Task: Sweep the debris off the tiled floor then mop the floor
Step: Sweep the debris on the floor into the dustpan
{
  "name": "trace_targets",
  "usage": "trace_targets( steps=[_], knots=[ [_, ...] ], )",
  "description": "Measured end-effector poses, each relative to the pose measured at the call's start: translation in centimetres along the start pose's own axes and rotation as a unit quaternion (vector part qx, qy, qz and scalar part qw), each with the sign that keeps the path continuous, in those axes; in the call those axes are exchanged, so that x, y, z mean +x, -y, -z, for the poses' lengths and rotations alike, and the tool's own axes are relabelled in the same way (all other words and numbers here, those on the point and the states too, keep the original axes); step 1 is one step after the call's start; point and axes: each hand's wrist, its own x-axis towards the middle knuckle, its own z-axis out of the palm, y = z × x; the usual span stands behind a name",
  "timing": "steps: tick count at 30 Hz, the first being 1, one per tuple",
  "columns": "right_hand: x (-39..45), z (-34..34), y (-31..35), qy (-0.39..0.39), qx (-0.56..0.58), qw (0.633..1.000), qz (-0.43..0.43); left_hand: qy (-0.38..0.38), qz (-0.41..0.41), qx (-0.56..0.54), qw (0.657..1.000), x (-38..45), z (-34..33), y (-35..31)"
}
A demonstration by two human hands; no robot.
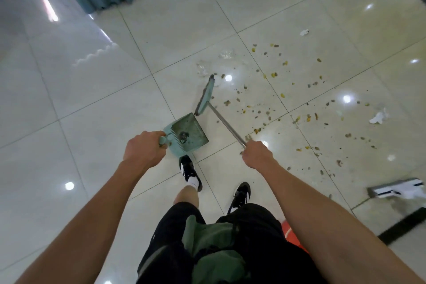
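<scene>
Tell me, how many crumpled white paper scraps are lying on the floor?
2: one paper scrap far ahead past the debris, another paper scrap at the right. More may lie outside the view.

Both arms reach forward, left hand (143,147) and right hand (257,153) fisted (fingers curled tight).

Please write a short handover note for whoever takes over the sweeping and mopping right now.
Hands: left hand grips the handle of the teal plastic dustpan; right hand grips the metal pole of the teal-headed broom.
Positions: the broom head is just beyond the dustpan's mouth. Small yellow-brown debris is scattered on the glossy cream tiled floor to the right, with crumpled white paper scraps. The white flat mop lies at the right edge.
Done: dustpan holds only a little dirt.
Left: nearly all the sweeping, then mopping.
</scene>
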Motion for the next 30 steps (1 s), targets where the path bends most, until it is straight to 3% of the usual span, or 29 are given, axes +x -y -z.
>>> trace_targets(
  steps=[8, 14, 21, 30],
  knots=[
    [5.9, 1.3, 14.7, -0.015, -0.034, 0.998, 0.055, 0.012, 0.009, -0.006, 1.000, 7.5, 2.9, 9.8],
    [8.9, 1.2, 19.3, 0.012, -0.065, 0.998, 0.012, 0.014, -0.020, 0.005, 1.000, 11.2, 4.3, 11.9],
    [7.6, 1.0, 15.7, 0.020, -0.057, 0.998, -0.033, 0.015, -0.057, 0.054, 0.997, 12.8, 5.4, 9.0],
    [4.3, -0.2, 4.2, 0.008, -0.017, 0.995, -0.097, 0.020, -0.111, 0.068, 0.991, 11.0, 4.5, 1.6]
  ],
)
